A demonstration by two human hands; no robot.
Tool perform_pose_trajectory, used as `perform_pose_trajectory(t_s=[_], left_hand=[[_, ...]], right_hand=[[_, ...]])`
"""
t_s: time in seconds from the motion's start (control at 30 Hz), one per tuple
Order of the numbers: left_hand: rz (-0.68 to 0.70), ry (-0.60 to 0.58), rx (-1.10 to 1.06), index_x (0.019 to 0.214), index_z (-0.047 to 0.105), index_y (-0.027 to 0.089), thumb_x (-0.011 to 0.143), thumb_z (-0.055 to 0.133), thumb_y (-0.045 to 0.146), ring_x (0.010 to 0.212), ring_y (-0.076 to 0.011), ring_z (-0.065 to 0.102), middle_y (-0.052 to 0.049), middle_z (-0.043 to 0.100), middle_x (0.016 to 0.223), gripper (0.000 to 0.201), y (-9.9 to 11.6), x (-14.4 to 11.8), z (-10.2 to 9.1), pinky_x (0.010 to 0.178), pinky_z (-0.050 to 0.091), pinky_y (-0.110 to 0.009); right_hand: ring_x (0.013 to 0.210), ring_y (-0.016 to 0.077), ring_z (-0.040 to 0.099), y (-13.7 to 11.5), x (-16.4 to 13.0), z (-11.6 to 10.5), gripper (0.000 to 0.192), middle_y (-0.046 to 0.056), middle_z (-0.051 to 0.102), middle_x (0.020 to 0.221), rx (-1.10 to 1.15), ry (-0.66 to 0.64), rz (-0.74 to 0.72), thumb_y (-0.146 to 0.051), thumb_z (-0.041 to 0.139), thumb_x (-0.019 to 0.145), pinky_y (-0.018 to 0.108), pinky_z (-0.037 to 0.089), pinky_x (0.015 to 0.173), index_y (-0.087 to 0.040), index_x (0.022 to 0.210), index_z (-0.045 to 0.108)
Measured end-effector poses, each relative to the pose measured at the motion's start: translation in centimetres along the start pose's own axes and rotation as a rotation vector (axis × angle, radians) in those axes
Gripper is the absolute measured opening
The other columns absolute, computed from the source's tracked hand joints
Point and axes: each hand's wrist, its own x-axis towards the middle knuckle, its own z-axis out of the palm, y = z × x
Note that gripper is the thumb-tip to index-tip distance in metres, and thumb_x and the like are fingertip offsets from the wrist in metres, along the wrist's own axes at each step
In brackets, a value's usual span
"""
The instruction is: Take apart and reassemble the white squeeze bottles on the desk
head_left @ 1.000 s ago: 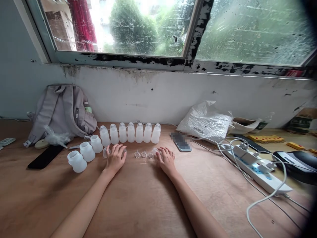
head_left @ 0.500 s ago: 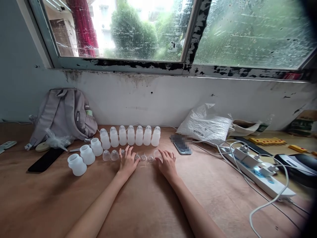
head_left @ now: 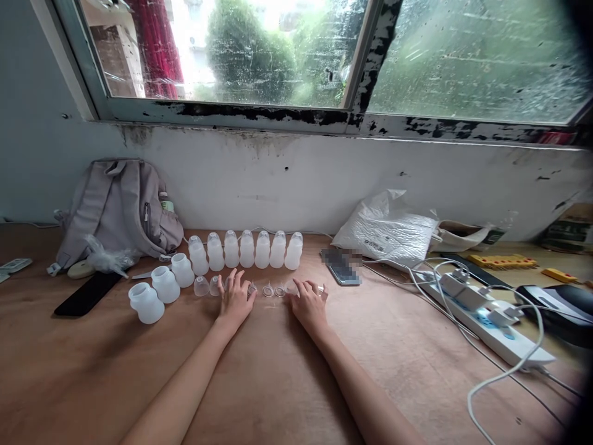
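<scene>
My left hand [head_left: 235,301] rests on the table with its fingers apart, the thumb beside a clear bottle nipple [head_left: 251,288]. My right hand [head_left: 309,304] lies a short way to the right, fingers bent and spread over small clear pieces that it partly covers. Between the hands stand two clear nipples [head_left: 267,290] with ring-like bases. Left of my left hand are small clear caps [head_left: 201,286], one partly hidden by the fingers. Behind runs a row of several capped, frosted baby bottles [head_left: 246,252]. To the left, three uncapped bottles [head_left: 147,304] stand in a slanting line.
A grey backpack [head_left: 123,207] leans on the wall at left, near a black flat object [head_left: 88,295]. On the right lie a phone [head_left: 345,272], a silvery plastic package [head_left: 384,232] and a white power strip [head_left: 500,337] with plugs and loose cables.
My right hand has shifted slightly left over the clear pieces, and one now shows at its right side. My left hand stays nearly in place. The camera view has shifted slightly.
</scene>
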Motion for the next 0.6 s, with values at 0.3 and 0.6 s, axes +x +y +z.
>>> perform_pose_trajectory(t_s=[0.3, 0.6], left_hand=[[-0.011, 0.007, 0.025, 0.087, 0.061, 0.020, 0.074, 0.053, 0.034, 0.117, -0.0300, 0.035, -0.013, 0.052, 0.115, 0.021, -0.01, -0.20, -0.24, 0.099, 0.008, -0.058], [-0.016, 0.003, 0.001, 0.102, 0.057, 0.019, 0.071, 0.055, 0.045, 0.116, -0.0305, 0.036, -0.013, 0.053, 0.114, 0.040, 0.52, 0.35, 0.40, 0.100, 0.005, -0.057]], right_hand=[[0.104, 0.0260, 0.046, -0.50, 0.01, 0.14, 0.032, 0.008, 0.062, 0.102, 0.039, -0.031, -0.011, -0.032, 0.045, 0.081, 0.052, 0.009, 0.096, -0.022, 0.110, 0.052], [0.112, 0.0259, 0.042, -0.28, -0.16, 0.19, 0.032, 0.008, 0.064, 0.099, 0.044, -0.030, 0.020, -0.033, 0.043, 0.083, 0.053, 0.008, 0.096, -0.021, 0.113, 0.048]])
